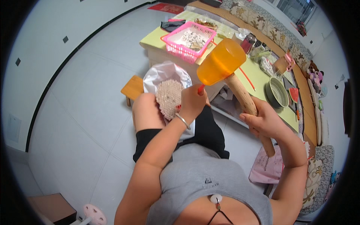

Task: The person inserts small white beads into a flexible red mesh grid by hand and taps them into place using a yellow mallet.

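Observation:
My right hand (267,119) is wrapped round the wooden handle of a mallet (240,92). The mallet's head is a see-through amber block, raised over my lap. Just beneath that head, my left hand (194,102) is closed round a red-handled tool (201,89). Only the red top end shows above the fist, and the working end is hidden. Next to that fist lies a beige, beaded-looking pad (168,96) on my lap, with a small red spot at its edge. A white plastic bag (151,77) spreads out behind and under the pad.
Ahead stands a light green table (225,28) bearing a pink basket (190,53) of black-and-white pieces. Toward its right are a green colander (277,92), a watermelon slice (294,94) and a dark bottle (248,43). A wooden stool (132,90) is left of my knee; a pink bag (265,167) lies right.

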`<action>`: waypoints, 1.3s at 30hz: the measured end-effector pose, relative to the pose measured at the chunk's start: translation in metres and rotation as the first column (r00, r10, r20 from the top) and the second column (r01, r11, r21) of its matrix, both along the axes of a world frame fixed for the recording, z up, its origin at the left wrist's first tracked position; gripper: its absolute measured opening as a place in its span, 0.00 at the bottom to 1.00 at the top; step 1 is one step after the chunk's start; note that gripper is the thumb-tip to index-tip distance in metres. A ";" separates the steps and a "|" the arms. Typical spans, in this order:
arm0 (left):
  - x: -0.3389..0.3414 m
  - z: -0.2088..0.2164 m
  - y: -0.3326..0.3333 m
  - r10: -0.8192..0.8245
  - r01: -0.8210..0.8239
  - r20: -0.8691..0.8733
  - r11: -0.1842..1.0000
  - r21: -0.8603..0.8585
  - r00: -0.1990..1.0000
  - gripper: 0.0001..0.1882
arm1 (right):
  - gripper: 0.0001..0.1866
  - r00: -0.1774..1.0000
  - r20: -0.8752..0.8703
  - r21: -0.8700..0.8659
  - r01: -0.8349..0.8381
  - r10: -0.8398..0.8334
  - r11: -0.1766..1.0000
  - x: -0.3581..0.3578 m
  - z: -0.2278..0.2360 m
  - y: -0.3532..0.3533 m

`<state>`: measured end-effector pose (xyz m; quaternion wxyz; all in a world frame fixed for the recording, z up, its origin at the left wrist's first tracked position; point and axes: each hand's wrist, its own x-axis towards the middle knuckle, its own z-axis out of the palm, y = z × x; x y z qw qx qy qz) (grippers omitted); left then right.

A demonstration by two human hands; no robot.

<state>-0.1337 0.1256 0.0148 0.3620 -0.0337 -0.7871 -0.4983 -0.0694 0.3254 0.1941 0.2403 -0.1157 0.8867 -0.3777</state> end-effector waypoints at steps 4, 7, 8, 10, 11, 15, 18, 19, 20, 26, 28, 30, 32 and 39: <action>0.007 0.005 -0.002 -0.019 0.017 0.024 0.997 0.081 1.000 0.09 | 0.14 0.994 0.019 -0.320 0.104 -0.103 0.942 0.011 0.014 0.001; 0.005 0.011 -0.002 -0.023 0.023 -0.008 0.997 0.077 1.000 0.11 | 0.14 0.992 -0.085 -0.474 0.047 -0.098 0.879 0.011 0.026 0.002; 0.005 0.010 -0.002 -0.036 0.037 -0.011 0.994 0.105 0.999 0.11 | 0.14 0.991 -0.083 -0.469 0.053 -0.103 0.882 0.013 0.028 0.003; 0.005 0.008 -0.003 -0.059 0.061 -0.018 0.985 0.160 0.998 0.11 | 0.14 0.992 -0.081 -0.505 0.046 -0.101 0.862 0.014 0.030 0.002; 0.005 0.007 -0.003 -0.040 0.046 -0.041 0.989 0.143 0.998 0.14 | 0.15 0.985 -0.133 -0.496 0.030 -0.109 0.868 0.016 0.027 0.002; 0.015 0.014 -0.009 -0.159 0.155 0.017 0.976 0.154 0.987 0.14 | 0.16 0.983 -0.151 -0.488 0.017 -0.103 0.873 0.015 0.016 0.005; 0.027 0.027 -0.016 -0.271 0.362 -0.303 0.882 0.303 0.914 0.13 | 0.16 0.987 -0.072 -0.506 0.090 -0.146 0.858 0.013 0.006 0.006; 0.030 0.032 -0.026 -0.262 0.312 -0.334 0.944 0.103 0.905 0.16 | 0.15 0.987 -0.027 -0.526 0.123 -0.161 0.841 0.009 0.001 0.006; 0.031 0.035 -0.034 -0.272 0.254 -0.373 0.962 -0.099 0.887 0.19 | 0.15 0.983 0.014 -0.545 0.161 -0.184 0.823 0.007 -0.001 0.008; 0.038 0.020 -0.068 -0.389 0.191 -0.187 0.749 -0.635 0.902 0.22 | 0.15 0.963 0.217 -0.568 0.258 -0.160 0.781 -0.019 -0.046 0.014; 0.046 -0.012 -0.075 -0.369 0.313 0.083 0.623 -0.717 0.926 0.24 | 0.15 0.941 0.325 -0.568 0.270 -0.089 0.778 -0.028 -0.064 0.013; 0.052 -0.035 -0.079 -0.233 0.396 0.320 0.540 -0.743 0.918 0.24 | 0.14 0.925 0.374 -0.573 0.293 -0.074 0.765 -0.036 -0.081 0.016; 0.051 -0.040 -0.091 -0.209 0.430 0.395 0.638 -0.639 0.895 0.24 | 0.14 0.884 0.465 -0.558 0.337 -0.052 0.758 -0.042 -0.098 0.022; 0.047 -0.042 -0.079 -0.154 0.398 0.397 0.641 -0.657 0.905 0.22 | 0.13 0.806 0.590 -0.616 0.414 0.045 0.670 -0.072 -0.143 0.013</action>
